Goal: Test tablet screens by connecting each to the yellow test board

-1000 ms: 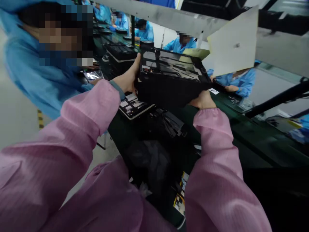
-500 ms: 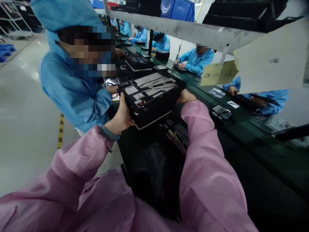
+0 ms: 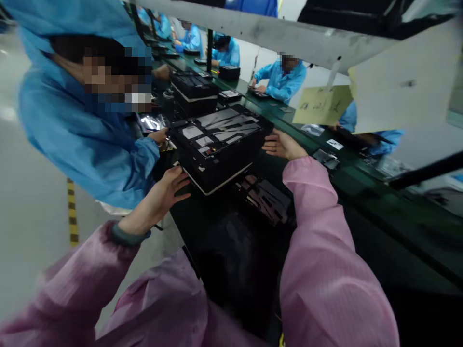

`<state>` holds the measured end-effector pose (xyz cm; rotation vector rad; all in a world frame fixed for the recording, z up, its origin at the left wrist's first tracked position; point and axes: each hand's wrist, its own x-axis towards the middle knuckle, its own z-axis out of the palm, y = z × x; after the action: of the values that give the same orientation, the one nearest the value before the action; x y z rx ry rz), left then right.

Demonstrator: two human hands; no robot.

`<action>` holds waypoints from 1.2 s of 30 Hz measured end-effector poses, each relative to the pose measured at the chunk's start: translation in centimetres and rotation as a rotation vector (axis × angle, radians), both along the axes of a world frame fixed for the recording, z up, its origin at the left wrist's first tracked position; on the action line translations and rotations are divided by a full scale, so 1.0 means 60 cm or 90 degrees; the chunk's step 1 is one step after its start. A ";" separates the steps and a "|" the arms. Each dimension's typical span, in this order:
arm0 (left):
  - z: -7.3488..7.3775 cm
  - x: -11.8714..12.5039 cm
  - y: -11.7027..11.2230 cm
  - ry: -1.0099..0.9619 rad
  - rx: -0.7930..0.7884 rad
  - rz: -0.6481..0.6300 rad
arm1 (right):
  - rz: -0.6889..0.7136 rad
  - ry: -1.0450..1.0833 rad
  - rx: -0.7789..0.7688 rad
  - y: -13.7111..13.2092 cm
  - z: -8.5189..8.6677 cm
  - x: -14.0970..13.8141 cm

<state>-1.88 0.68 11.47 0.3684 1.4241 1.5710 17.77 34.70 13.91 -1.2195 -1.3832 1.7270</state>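
Note:
A stack of black trays (image 3: pixel 217 168) sits on the dark bench, with an opened flat electronic device (image 3: pixel 220 127) on top, its grey panels and black strips showing. My left hand (image 3: pixel 162 195) is open beside the stack's near left corner, fingers spread. My right hand (image 3: pixel 284 144) is open too, its fingers stretched out by the stack's right side; whether the tips touch it I cannot tell. Just in front of the stack lies a second opened device (image 3: pixel 265 197) with a shiny face.
A co-worker in a blue suit (image 3: pixel 79 115) stands close on the left, one hand near the stack. Another tray stack (image 3: pixel 195 96) is behind. Overhead runs a shelf rail (image 3: pixel 253 29) with hanging paper notes (image 3: pixel 321 103). Several workers sit across the green bench.
Both my hands have let go of the tray stack and drawn outward, fingers opening. The stack now rests on the bench, and the view has shifted slightly.

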 end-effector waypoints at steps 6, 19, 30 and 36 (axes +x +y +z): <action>-0.022 0.020 -0.048 0.204 0.086 -0.130 | -0.053 -0.090 0.067 -0.104 0.092 0.157; -0.229 0.034 0.003 0.377 -0.034 -0.622 | -0.362 -0.586 0.334 -0.738 -0.086 0.371; -0.109 0.104 -0.029 0.246 -0.329 -0.498 | -0.561 -0.610 0.376 -0.855 -0.296 0.284; -0.093 0.097 -0.052 0.437 -0.203 -0.432 | -0.520 -0.514 0.337 -0.854 -0.263 0.234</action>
<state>3.93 -2.42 5.88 1.1342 1.7614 0.6617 31.82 -16.56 -1.88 -1.8668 -1.3117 0.2702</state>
